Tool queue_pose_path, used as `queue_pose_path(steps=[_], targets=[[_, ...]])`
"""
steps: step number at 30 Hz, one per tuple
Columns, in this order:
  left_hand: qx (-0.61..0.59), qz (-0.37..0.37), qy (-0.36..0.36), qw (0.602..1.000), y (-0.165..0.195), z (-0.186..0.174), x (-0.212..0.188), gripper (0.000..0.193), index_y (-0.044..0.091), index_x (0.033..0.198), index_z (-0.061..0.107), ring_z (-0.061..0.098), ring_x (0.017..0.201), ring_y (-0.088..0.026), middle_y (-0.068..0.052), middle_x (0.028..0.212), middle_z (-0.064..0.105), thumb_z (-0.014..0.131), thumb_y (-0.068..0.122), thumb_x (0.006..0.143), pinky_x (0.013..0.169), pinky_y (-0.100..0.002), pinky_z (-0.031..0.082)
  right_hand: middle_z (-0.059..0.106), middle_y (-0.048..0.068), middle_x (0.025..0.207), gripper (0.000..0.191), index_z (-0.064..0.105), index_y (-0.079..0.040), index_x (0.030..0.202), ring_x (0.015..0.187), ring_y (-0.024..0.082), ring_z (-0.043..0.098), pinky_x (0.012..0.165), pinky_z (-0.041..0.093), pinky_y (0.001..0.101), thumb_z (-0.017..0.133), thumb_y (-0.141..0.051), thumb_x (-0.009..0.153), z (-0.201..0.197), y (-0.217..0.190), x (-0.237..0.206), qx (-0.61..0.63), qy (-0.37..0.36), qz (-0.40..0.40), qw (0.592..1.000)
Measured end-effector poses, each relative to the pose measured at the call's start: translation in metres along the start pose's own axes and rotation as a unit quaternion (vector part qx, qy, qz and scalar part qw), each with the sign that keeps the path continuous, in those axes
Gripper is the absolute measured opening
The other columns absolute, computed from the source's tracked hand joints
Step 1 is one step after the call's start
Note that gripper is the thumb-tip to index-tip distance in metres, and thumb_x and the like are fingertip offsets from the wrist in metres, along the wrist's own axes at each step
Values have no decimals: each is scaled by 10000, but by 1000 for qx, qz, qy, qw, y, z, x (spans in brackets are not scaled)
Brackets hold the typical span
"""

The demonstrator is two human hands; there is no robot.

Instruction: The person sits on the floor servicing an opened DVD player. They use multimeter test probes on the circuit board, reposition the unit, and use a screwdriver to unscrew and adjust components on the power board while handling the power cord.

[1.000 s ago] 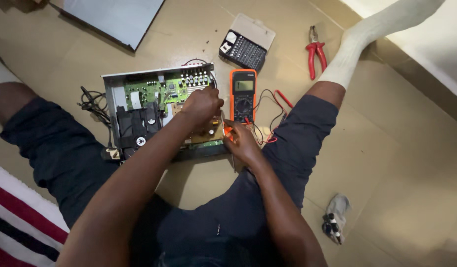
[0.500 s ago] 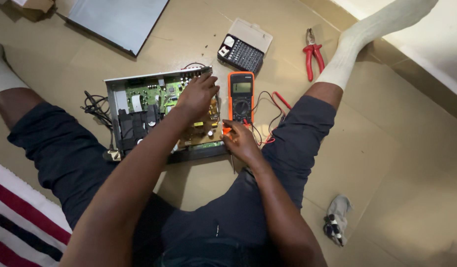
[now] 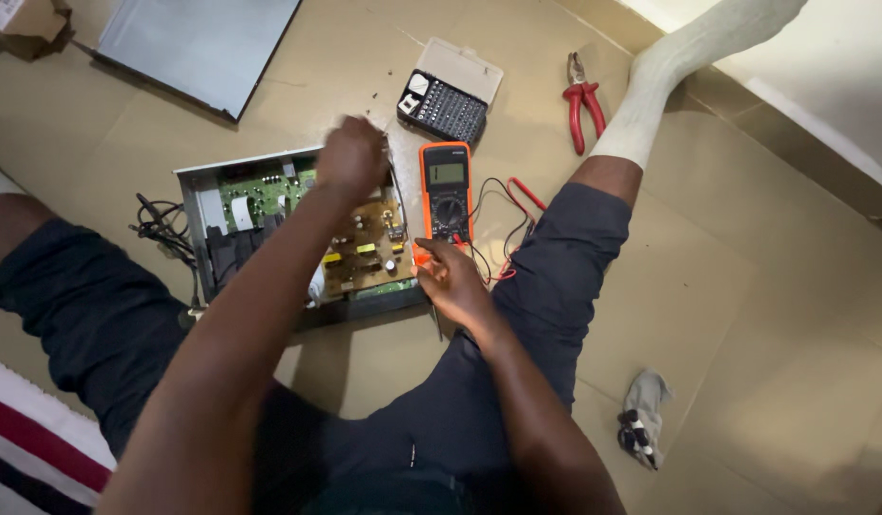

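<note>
Sitting on the floor with legs spread around an opened electronics chassis, the person is working over its exposed boards, and a few things are looking risky to me. The left hand is reaching out over the far edge of the chassis, fist curled and knuckles up, blurred; I cannot tell whether the fingers are closed on a probe or on nothing. If that hand is carrying a probe tip, a slip could be bridging two points on the brown circuit board lying just below and toward the body from it. The right hand is resting by the bottom end of the orange multimeter, fingers loosely bent and touching its lower corner, not clamped round anything I can make out. The red and black leads are lying in loops just outboard of that hand, against the thigh, so a shift of the leg could be snagging them and dragging the meter. Beyond the left fist, the open bit case and red pliers are lying apart.
</note>
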State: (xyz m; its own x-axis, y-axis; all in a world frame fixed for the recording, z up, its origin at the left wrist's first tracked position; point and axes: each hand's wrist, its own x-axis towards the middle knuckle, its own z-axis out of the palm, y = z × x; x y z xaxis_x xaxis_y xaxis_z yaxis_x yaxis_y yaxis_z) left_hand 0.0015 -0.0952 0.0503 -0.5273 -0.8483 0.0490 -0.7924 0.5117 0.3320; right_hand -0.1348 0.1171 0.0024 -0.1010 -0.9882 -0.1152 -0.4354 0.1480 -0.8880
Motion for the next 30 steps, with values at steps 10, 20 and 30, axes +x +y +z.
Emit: queue_pose_path(steps=[10,20,30], targets=[[-131,-254,-31,958,-9,-11,24,387,95,873,811,723,925,-387,-181,929,760,756,476,836,865,-491,569,395,288,1564,641,429,80,1468,1453,431,384,1208,319,459,684,-168,935,37,-5,58,-100,26,-142,984],[-91,-347,-66,931,-10,2,32,378,50,982,758,703,1040,-371,-180,1075,744,738,361,767,924,-493,536,427,251,1576,656,434,76,1498,1487,398,390,1257,316,431,552,41,854,61,6,67,-87,60,-140,984],[-89,-310,-49,945,-10,3,33,367,78,961,779,697,1048,-362,-166,1050,749,736,409,808,916,-494,526,356,232,1638,688,412,20,1521,1528,377,332,1243,311,402,562,46,850,55,10,70,-47,31,-138,989]])
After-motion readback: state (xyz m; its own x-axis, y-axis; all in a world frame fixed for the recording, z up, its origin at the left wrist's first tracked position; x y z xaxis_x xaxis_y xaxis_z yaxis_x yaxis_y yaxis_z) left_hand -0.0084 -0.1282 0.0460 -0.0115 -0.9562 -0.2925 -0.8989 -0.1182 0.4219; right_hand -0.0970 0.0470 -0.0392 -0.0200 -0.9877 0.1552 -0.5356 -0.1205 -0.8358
